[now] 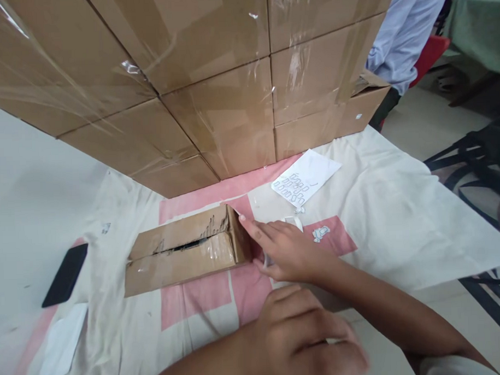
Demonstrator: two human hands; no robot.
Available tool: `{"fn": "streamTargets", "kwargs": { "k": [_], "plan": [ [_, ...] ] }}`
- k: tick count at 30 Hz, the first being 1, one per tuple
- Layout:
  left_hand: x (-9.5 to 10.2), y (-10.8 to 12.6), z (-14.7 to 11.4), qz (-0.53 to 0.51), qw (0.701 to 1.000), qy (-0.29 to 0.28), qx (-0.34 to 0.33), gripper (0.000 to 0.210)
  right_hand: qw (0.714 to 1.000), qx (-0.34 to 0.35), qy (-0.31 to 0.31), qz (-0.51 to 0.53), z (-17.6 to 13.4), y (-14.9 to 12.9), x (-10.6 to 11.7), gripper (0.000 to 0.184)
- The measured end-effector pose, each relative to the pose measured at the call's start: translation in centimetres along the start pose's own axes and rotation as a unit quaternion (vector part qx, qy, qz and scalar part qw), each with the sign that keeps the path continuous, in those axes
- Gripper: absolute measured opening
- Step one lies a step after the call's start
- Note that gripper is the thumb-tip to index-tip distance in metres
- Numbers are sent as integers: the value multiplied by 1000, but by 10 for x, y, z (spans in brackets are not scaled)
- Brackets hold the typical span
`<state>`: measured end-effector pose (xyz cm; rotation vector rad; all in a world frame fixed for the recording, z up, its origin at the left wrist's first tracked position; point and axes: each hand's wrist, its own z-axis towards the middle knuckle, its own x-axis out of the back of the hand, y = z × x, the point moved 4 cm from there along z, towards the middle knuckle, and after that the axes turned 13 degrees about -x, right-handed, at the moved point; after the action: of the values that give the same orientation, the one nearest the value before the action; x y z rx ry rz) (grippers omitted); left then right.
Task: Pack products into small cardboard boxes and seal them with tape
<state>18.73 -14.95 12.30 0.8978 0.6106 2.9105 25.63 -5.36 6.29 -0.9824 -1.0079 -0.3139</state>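
Observation:
A narrow cardboard box [154,273] lies on the cloth, with a dark gap along its top seam and clear tape near its right end. At that end is my right hand [283,249], its index fingertip at the box's upper corner and its thumb lower down. Something whitish shows beneath that hand, mostly hidden by the palm and fingers. Nearer to me, my left hand [312,338] is raised with its fingers curled. A small pale patch shows between those fingers, too little to name. The left hand is apart from the box.
Stacked, taped cartons [235,122] form a wall behind the box. A printed paper sheet [315,171] and a small cutout [320,233] lie to the right. Left are a black phone-like slab [65,275] and white paper [62,344]. A person's sleeve [404,34] is beyond.

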Motion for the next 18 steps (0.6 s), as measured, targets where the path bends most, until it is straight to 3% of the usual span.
{"fn": "streamTargets", "kwargs": {
  "k": [2,5,8,10,13,15,18],
  "plan": [
    [6,3,-11,-14,1000,-20,17,10,993,-94,17,70,2,10,3,86],
    [15,-1,-31,-15,998,2,54,17,942,-239,110,209,11,47,20,77],
    [20,-10,-52,-3,994,34,100,27,881,-306,209,293,24,89,33,64],
    [24,-13,-63,14,991,58,123,30,858,-342,230,306,32,114,34,57],
    [31,-14,-73,41,985,86,145,30,859,-379,248,240,38,139,29,60],
    [37,-13,-76,57,983,97,148,29,880,-351,280,156,39,147,28,63],
    [47,-10,-81,78,979,102,157,26,901,-284,327,35,39,150,33,52]
  ]
}}
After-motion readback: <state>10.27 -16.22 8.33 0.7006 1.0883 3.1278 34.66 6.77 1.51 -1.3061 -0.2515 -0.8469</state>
